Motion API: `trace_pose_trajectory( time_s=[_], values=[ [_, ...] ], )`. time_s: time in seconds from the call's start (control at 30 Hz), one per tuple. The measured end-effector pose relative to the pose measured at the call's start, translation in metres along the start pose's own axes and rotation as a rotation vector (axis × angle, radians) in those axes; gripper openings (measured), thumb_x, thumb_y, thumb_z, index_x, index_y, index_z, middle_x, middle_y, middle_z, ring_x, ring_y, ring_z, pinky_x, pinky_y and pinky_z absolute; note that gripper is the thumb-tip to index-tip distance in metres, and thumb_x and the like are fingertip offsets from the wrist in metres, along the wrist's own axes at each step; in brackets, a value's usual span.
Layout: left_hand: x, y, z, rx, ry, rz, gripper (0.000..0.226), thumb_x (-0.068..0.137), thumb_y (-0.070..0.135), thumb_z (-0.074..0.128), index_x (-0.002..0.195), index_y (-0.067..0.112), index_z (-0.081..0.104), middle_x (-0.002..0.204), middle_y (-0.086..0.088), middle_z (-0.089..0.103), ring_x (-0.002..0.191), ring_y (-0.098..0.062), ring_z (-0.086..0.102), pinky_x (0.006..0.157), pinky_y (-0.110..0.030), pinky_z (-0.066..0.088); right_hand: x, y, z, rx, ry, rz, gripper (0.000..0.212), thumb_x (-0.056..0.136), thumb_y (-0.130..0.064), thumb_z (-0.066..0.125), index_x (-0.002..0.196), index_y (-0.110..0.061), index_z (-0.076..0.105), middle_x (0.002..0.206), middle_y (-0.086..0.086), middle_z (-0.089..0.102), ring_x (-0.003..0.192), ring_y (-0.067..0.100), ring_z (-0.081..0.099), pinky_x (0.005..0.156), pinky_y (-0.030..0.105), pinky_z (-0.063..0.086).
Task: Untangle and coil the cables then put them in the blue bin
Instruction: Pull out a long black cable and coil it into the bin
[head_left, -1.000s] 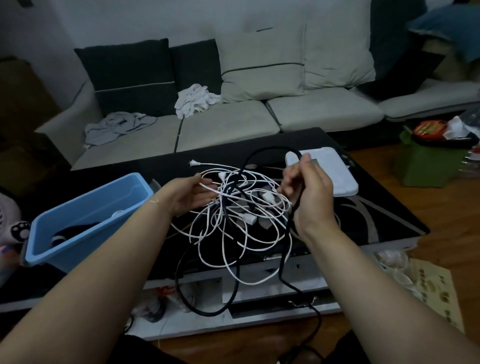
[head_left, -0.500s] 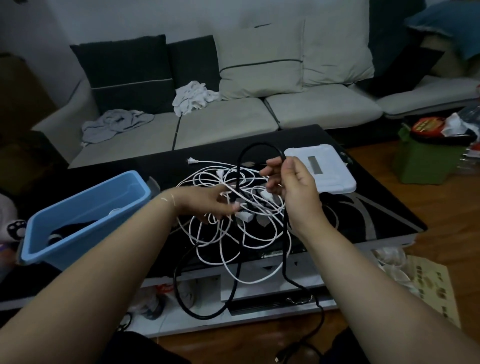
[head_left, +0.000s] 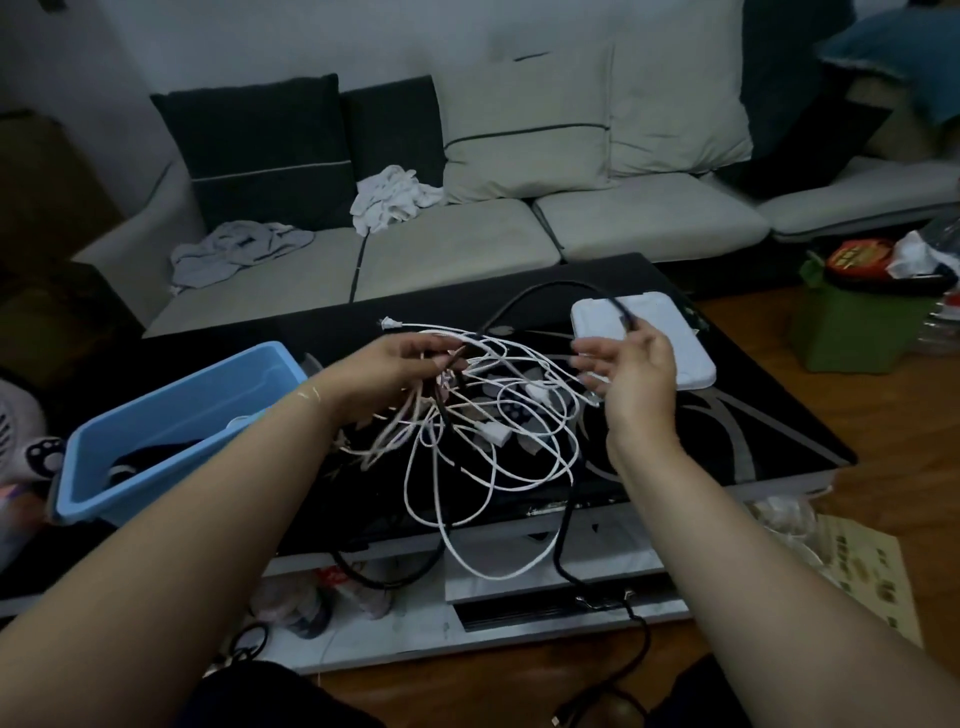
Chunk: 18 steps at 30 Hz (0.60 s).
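Left hand grip holds white cable tangle; right hand grip pinches one black cable; one blue bin on tabletop.

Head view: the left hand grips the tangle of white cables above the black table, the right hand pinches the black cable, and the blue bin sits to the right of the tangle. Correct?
Not quite. The head view shows the blue bin to the left of the tangle of white cables, not the right. The left hand does grip the tangle, and the right hand pinches the black cable.
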<state>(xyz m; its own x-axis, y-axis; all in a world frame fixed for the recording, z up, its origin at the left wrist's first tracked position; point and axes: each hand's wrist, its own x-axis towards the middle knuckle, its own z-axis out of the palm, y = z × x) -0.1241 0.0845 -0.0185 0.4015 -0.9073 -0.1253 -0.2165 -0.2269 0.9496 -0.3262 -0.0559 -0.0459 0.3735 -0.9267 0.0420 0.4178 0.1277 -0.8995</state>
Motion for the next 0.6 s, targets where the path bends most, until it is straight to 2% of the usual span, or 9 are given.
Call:
trace_pose_trajectory(
  time_s=[0.07, 0.13, 0.23, 0.33, 0.4, 0.47, 0.5, 0.53, 0.6],
  values=[
    [0.002, 0.011, -0.003, 0.229, -0.007, 0.070, 0.031, 0.096, 0.000, 0.052, 0.122, 0.017, 0.057, 0.108, 0.002, 0.072, 0.094, -0.003, 0.067, 0.074, -0.017, 0.051, -0.001, 0.001, 0.003, -0.082, -0.134, 0.034, 0.021, 0.103, -0.020, 0.032, 0.119, -0.019, 0.045, 0.072, 0.003, 0.070, 0.052, 0.011, 0.059, 0.053, 0.021, 0.047],
    [0.002, 0.023, -0.004, 0.383, -0.064, 0.078, 0.035, 0.096, 0.000, 0.052, 0.123, 0.022, 0.053, 0.111, 0.003, 0.071, 0.090, 0.002, 0.067, 0.071, -0.013, 0.050, -0.002, 0.002, 0.004, -0.127, -0.206, 0.056, 0.030, 0.102, -0.035, 0.038, 0.116, -0.014, 0.054, 0.065, -0.001, 0.068, 0.044, 0.009, 0.051, 0.046, 0.020, 0.044],
    [0.003, 0.035, -0.004, 0.574, -0.132, 0.076, 0.041, 0.095, 0.006, 0.058, 0.133, 0.022, 0.051, 0.117, 0.003, 0.069, 0.100, -0.002, 0.065, 0.080, -0.014, 0.051, -0.002, 0.000, 0.001, -0.124, -0.232, 0.077, 0.041, 0.096, -0.053, 0.044, 0.105, -0.017, 0.062, 0.062, -0.004, 0.064, 0.043, 0.009, 0.046, 0.042, 0.020, 0.043],
    [0.006, 0.041, -0.010, 0.746, -0.102, 0.069, 0.040, 0.093, 0.014, 0.062, 0.132, 0.019, 0.057, 0.113, 0.000, 0.070, 0.101, -0.013, 0.065, 0.092, -0.029, 0.051, 0.001, -0.004, -0.002, -0.207, -0.187, 0.086, 0.054, 0.089, -0.063, 0.049, 0.074, -0.015, 0.070, 0.066, 0.000, 0.066, 0.049, 0.009, 0.054, 0.047, 0.022, 0.047],
    [0.007, 0.044, -0.014, 0.770, -0.096, 0.068, 0.029, 0.094, 0.014, 0.062, 0.123, 0.018, 0.065, 0.099, 0.006, 0.074, 0.085, 0.001, 0.065, 0.079, -0.018, 0.051, 0.002, -0.005, -0.004, -0.352, -0.199, 0.101, 0.070, 0.081, -0.074, 0.047, 0.058, -0.011, 0.067, 0.061, 0.005, 0.068, 0.050, 0.013, 0.059, 0.050, 0.025, 0.049],
    [0.007, 0.048, -0.016, 0.803, -0.108, 0.069, 0.018, 0.095, 0.014, 0.060, 0.107, 0.025, 0.069, 0.086, 0.014, 0.073, 0.072, 0.007, 0.062, 0.069, -0.011, 0.045, 0.002, -0.003, -0.004, -0.476, -0.258, 0.109, 0.069, 0.079, -0.076, 0.045, 0.065, -0.012, 0.066, 0.068, 0.007, 0.071, 0.048, 0.014, 0.061, 0.053, 0.027, 0.050],
    [0.007, 0.050, -0.015, 0.821, -0.123, 0.069, 0.017, 0.096, 0.013, 0.059, 0.102, 0.026, 0.069, 0.082, 0.014, 0.072, 0.067, 0.007, 0.061, 0.066, -0.010, 0.044, 0.001, -0.001, -0.004, -0.523, -0.278, 0.092, 0.062, 0.082, -0.073, 0.046, 0.078, -0.015, 0.067, 0.076, 0.005, 0.072, 0.049, 0.012, 0.062, 0.055, 0.029, 0.052],
    [0.007, 0.052, -0.013, 0.847, -0.147, 0.074, 0.018, 0.096, 0.012, 0.058, 0.100, 0.025, 0.069, 0.080, 0.014, 0.072, 0.064, 0.005, 0.060, 0.063, -0.010, 0.044, 0.000, 0.001, -0.004, -0.590, -0.274, 0.043, 0.057, 0.084, -0.071, 0.046, 0.096, -0.018, 0.065, 0.087, 0.000, 0.071, 0.055, 0.011, 0.064, 0.061, 0.033, 0.054],
    [0.008, 0.053, -0.006, 0.953, -0.189, 0.091, 0.020, 0.095, 0.010, 0.058, 0.097, 0.027, 0.069, 0.083, 0.008, 0.072, 0.068, -0.003, 0.063, 0.066, -0.016, 0.049, 0.001, 0.003, -0.006, -0.850, -0.202, -0.173, 0.061, 0.084, -0.069, 0.047, 0.125, -0.024, 0.051, 0.109, -0.011, 0.064, 0.085, 0.013, 0.066, 0.074, 0.036, 0.051]
  ],
)
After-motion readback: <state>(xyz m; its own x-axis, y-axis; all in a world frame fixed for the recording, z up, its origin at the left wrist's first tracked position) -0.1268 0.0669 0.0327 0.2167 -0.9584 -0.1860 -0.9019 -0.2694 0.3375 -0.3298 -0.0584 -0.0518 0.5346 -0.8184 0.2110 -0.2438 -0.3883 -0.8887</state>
